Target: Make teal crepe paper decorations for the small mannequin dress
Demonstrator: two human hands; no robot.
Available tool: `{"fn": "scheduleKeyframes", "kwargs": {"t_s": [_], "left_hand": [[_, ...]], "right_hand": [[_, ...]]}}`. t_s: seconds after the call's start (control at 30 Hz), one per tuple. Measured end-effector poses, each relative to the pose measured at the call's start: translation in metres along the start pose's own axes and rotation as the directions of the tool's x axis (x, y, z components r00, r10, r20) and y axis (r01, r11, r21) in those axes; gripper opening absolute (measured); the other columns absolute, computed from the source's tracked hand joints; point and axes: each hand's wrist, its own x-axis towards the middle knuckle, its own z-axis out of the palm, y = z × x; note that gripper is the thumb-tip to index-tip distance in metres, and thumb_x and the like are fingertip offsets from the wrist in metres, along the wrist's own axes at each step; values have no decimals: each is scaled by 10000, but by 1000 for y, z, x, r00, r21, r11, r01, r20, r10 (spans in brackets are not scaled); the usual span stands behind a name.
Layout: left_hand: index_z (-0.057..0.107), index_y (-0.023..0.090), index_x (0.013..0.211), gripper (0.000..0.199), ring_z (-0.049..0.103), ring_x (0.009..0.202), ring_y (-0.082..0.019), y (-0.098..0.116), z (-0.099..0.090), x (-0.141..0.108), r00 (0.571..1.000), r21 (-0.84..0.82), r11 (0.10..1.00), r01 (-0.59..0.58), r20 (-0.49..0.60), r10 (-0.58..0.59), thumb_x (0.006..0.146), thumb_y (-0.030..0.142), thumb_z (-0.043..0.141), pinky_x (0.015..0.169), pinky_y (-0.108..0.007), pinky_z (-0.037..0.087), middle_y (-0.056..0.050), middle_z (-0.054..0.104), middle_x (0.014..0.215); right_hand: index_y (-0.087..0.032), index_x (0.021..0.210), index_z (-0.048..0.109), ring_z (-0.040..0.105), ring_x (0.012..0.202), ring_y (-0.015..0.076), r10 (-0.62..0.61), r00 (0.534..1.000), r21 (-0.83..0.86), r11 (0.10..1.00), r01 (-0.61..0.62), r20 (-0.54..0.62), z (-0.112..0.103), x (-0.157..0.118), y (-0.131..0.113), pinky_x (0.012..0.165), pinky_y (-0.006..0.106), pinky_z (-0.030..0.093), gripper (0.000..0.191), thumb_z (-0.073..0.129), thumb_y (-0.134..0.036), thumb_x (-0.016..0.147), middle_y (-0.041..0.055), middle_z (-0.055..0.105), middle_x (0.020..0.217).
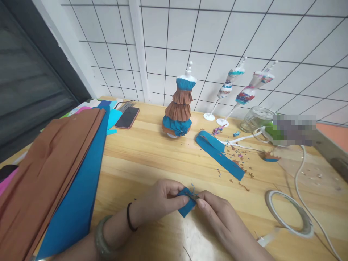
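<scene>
A small piece of blue crepe paper (185,209) is held low over the table, in front of me. My left hand (170,195) pinches it between thumb and fingers from the left. From the right, my right hand (214,208) is closed with thumb and forefinger at the paper's edge. A narrow brown strip (191,196) runs across the paper between the two hands, and a thin blue shred curls up above it. Farther back stands a mini dress form (178,108) dressed in tiers of blue and brown crepe paper.
Folded brown crepe paper (54,163) and blue sheets lie left, by a phone (127,117). Behind are two wrapped mini dress forms (232,81) and a clear jar (257,117). A blue paper strip (220,156), scraps, a tape roll (289,214) and a white cable (299,170) lie right.
</scene>
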Motion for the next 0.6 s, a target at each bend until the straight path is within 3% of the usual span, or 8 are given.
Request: {"fn": "scheduleKeyframes", "kwargs": {"t_s": [0.37, 0.6], "left_hand": [[482, 133, 627, 234, 330, 543, -70, 0, 0, -1, 1000, 36, 999, 12, 9, -12, 783, 307, 494, 504, -198, 263, 46, 369, 565], [584, 121, 741, 196, 391, 561, -71, -1, 0, -2, 1000, -13, 1000, 7, 19, -7, 782, 297, 510, 531, -189, 319, 33, 444, 587]], "right_hand": [[-196, 665, 487, 498, 593, 143, 10, 1000, -2, 1000, -10, -27, 1, 2, 0, 562, 232, 390, 373, 283, -398, 904, -5, 543, 629], [-193, 613, 457, 454, 569, 136, 28, 998, 63, 998, -25, -56, 3, 2, -1, 537, 232, 368, 376, 313, -400, 893, -11, 501, 594]]}}
